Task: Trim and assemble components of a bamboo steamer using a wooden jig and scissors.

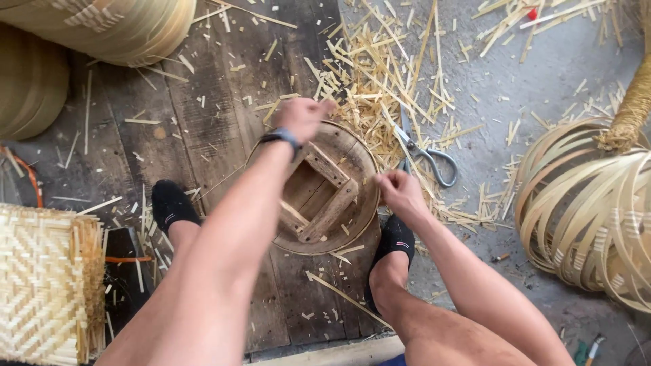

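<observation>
— What is the person holding down there?

— The left hand (300, 118) is closed in a fist at the far rim of a round wooden form (325, 193). I think it pinches a thin bamboo strip, but the strip is too thin for me to see well.

— And the other hand?

— The right hand (400, 192) is at the right edge of the same round thing. Its fingers are curled in tight, like a pinch. I cannot tell what is in them.

— Where is the round thing?

— It lies flat on the dark wooden boards (203, 122), between the person's two feet in black socks (171, 203). It has crossed wood bars inside it.

— What else is around?

— Lots of pale bamboo scraps (380, 74) lie on the floor past the round thing. A pair of scissors (424, 152) lies in the scraps, just beside the right hand. A woven mat (41, 285) is on the left side. A bundle of bent bamboo hoops (590, 210) sits on the right, well apart from the hands. There is a black watch (281, 137) on the left wrist.
</observation>
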